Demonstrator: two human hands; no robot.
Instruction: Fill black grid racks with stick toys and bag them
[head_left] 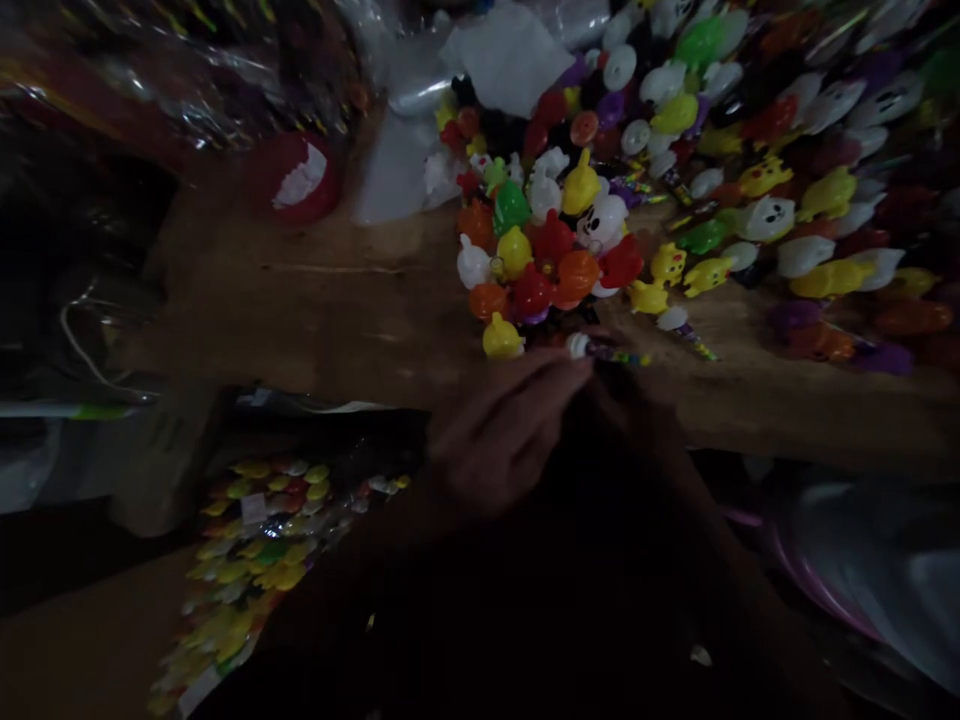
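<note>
At the near edge of the wooden table, my left hand (499, 430) is closed, its fingertips at the white end of a small candy tube (619, 355). The tube shows a purple band and multicoloured bits along its length. My right hand (626, 395) lies in deep shadow just under and beside the tube, its fingers seeming curled against it. Just beyond my hands sits a cluster of plastic toy figures: a yellow figure (501, 337), an orange figure (576, 278), a red figure (532, 290) and a white panda-faced figure (602, 220).
More toy figures and tubes spread over the right of the wooden table (337, 320). A red tub (304, 180) with white contents stands at the left, near clear plastic bags (420, 80). Below the table edge lies a bag of coloured figures (262, 560). The light is dim.
</note>
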